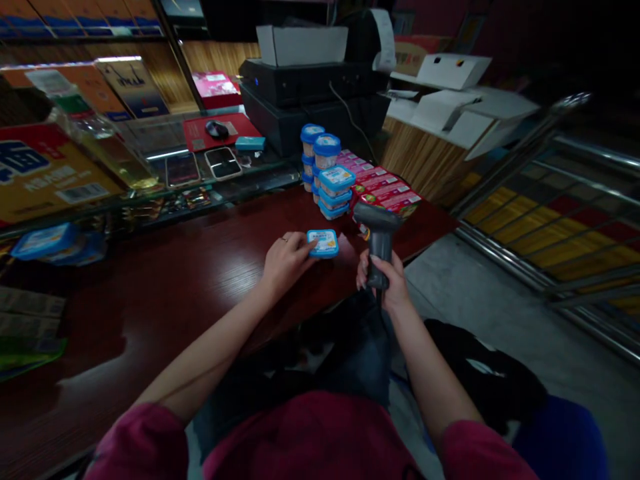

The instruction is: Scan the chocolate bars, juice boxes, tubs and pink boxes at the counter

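My left hand (286, 261) rests on the dark red counter (165, 287) with its fingers closed on a small blue-lidded tub (323, 243) that lies flat there. My right hand (384, 280) is wrapped round the handle of a grey barcode scanner (378, 230), whose head sits just right of the tub. Behind them stand stacks of the same blue-lidded tubs (327, 173) and a row of red packets (385, 189).
A black printer (305, 93) with a white box on top stands at the back. Two phones (203, 167), a mouse and a red pad lie on the glass shelf to the left. Cartons fill the left side. A metal railing (550, 200) runs along the right.
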A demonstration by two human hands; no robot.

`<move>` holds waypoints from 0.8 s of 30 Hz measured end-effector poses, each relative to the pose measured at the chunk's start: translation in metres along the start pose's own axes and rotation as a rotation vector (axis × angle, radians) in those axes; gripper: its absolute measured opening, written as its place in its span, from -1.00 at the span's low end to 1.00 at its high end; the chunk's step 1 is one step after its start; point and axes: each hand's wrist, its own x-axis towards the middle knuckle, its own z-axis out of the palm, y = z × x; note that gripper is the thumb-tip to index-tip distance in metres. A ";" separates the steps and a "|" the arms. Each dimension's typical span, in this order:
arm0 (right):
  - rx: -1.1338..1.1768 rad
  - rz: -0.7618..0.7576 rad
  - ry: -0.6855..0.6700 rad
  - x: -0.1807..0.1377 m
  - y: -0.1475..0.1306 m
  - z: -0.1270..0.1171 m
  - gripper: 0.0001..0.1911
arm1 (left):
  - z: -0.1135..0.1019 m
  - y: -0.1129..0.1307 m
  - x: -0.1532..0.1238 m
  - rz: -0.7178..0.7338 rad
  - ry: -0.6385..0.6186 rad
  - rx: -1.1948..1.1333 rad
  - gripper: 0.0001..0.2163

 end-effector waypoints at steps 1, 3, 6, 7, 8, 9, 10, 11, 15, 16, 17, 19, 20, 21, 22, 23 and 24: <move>-0.001 -0.006 0.006 0.000 -0.002 0.000 -0.70 | 0.009 0.009 0.013 0.002 0.011 0.003 -0.67; -0.016 -0.018 0.019 -0.001 -0.007 -0.002 -0.71 | 0.026 0.025 0.037 -0.003 0.032 -0.002 -0.68; -0.032 -0.030 0.040 -0.003 -0.011 -0.007 -0.69 | 0.042 0.042 0.062 -0.029 0.060 -0.045 -0.72; -0.029 -0.031 0.045 -0.004 -0.012 -0.008 -0.69 | 0.045 0.045 0.068 -0.040 0.069 -0.066 -0.74; -0.024 -0.031 0.049 -0.004 -0.013 -0.009 -0.68 | 0.048 0.048 0.073 -0.051 0.077 -0.087 -0.76; -0.018 -0.032 0.051 -0.005 -0.014 -0.009 -0.67 | 0.050 0.051 0.077 -0.063 0.082 -0.106 -0.76; -0.015 -0.033 0.054 -0.005 -0.014 -0.009 -0.68 | 0.052 0.053 0.080 -0.073 0.083 -0.123 -0.77; -0.015 -0.037 0.056 -0.005 -0.015 -0.009 -0.68 | 0.053 0.055 0.083 -0.082 0.080 -0.140 -0.76; -0.035 -0.050 0.052 -0.004 -0.013 -0.002 -0.70 | 0.056 0.060 0.084 -0.111 0.051 -0.202 -0.72; -0.040 -0.050 0.044 -0.004 -0.012 0.001 -0.70 | 0.054 0.058 0.081 -0.118 0.044 -0.203 -0.67; -0.043 -0.046 0.031 -0.004 -0.010 0.005 -0.70 | 0.052 0.055 0.076 -0.125 0.040 -0.195 -0.60; -0.046 -0.028 -0.009 -0.004 -0.007 0.013 -0.69 | 0.041 0.041 0.060 -0.145 0.052 -0.163 -0.47; -0.047 -0.011 -0.038 -0.005 -0.004 0.018 -0.70 | 0.034 0.029 0.049 -0.160 0.069 -0.146 -0.45; -0.047 0.013 -0.071 -0.005 -0.001 0.024 -0.70 | 0.025 0.014 0.036 -0.183 0.091 -0.129 -0.46; -0.046 0.044 -0.111 -0.004 0.004 0.031 -0.71 | 0.014 -0.003 0.021 -0.219 0.118 -0.110 -0.48; -0.044 0.077 -0.153 -0.002 0.010 0.039 -0.73 | 0.002 -0.023 0.004 -0.270 0.148 -0.090 -0.50; -0.042 0.115 -0.196 0.001 0.017 0.048 -0.75 | -0.012 -0.045 -0.014 -0.336 0.184 -0.069 -0.51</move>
